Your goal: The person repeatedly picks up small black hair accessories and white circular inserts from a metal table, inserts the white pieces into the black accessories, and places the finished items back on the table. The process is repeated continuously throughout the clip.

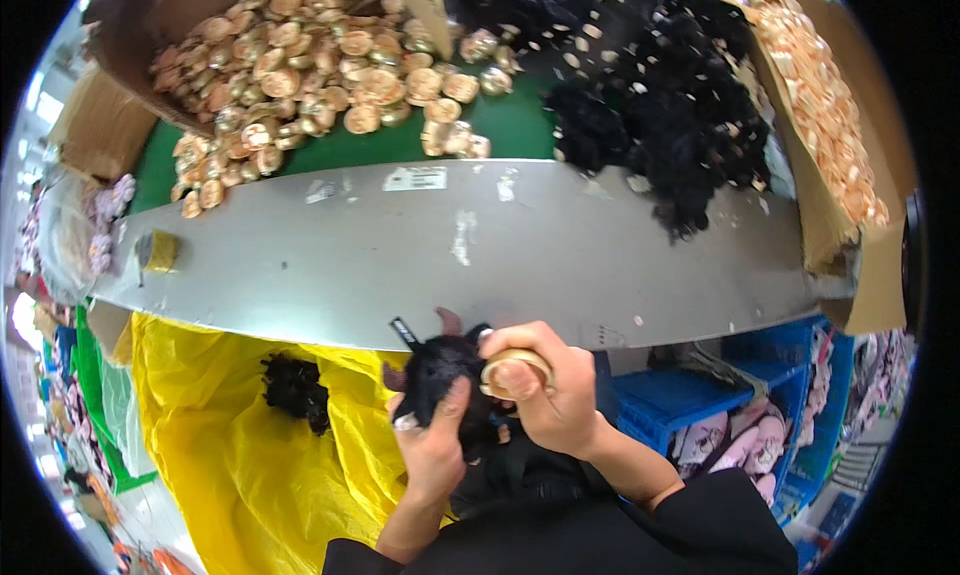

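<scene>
My left hand (436,459) is closed around a small black furry plush (436,371) with two brownish horns and a black strap sticking up. It is held above my lap, at the near edge of the metal table. In my right hand (566,393) is a round gold-and-beige shell piece (540,363), with the thumb pressed into its hollow. The shell is right beside the plush, and the fingers behind it reach the fur. Whether shell and plush touch cannot be made out.
A grey metal tabletop (370,255) spans the front. Many similar shells (380,85) spill from a carton at back left. Black furry pieces (660,125) pile at back right, beside a carton of peach-coloured parts (815,105). A yellow bag (230,455) and blue crates (680,395) flank me.
</scene>
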`<state>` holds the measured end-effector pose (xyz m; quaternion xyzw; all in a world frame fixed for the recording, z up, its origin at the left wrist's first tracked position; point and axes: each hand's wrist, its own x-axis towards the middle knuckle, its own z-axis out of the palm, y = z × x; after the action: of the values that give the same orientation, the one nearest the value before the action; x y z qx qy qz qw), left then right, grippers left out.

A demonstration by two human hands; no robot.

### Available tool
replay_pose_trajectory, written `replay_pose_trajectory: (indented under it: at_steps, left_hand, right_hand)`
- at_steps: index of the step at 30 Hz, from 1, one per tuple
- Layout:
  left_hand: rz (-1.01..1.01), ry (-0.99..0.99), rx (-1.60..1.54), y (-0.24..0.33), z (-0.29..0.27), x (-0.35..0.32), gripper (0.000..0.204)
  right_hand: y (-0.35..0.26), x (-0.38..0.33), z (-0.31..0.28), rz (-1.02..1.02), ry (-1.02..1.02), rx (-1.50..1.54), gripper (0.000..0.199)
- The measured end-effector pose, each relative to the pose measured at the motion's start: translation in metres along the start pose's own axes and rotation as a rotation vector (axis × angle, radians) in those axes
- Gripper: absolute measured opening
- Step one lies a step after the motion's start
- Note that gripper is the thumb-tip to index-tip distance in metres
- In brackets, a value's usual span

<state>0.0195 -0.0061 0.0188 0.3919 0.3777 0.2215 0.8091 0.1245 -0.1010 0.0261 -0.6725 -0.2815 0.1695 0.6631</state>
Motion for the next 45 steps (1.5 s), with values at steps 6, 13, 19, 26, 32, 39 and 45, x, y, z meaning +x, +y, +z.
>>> replay_pose_trajectory:
  at_steps: [6,13,19,26,32,39,45]
  left_hand:
    - [0.015,-0.005,0.117,-0.006,-0.009,0.004,0.017]
    - [-0.043,-0.156,-0.093,0.015,-0.006,0.005,0.021]
    - [0.013,-0.127,0.012,0.013,-0.018,0.006,0.024]
    - [-0.007,-0.088,-0.011,0.011,-0.022,0.006,0.027]
    - [0.008,-0.093,0.019,0.006,-0.021,0.005,0.025]
    - [0.115,-0.036,0.058,0.002,-0.014,0.003,0.022]
    - [0.277,-0.074,0.281,-0.001,-0.013,0.004,0.020]
  right_hand:
    - [-0.003,0.005,0.005,-0.025,0.021,0.000,0.034]
    - [-0.005,0.013,0.013,0.020,-0.010,0.085,0.042]
    - [0.000,0.016,0.023,-0.106,-0.002,-0.088,0.040]
    - [0.007,0.016,0.025,-0.185,-0.028,-0.081,0.035]
    - [0.008,0.016,0.021,-0.213,-0.064,-0.106,0.033]
    - [0.012,0.013,0.027,-0.300,-0.027,-0.260,0.022]
    - [0.020,0.013,0.038,-0.388,0.106,-0.413,0.012]
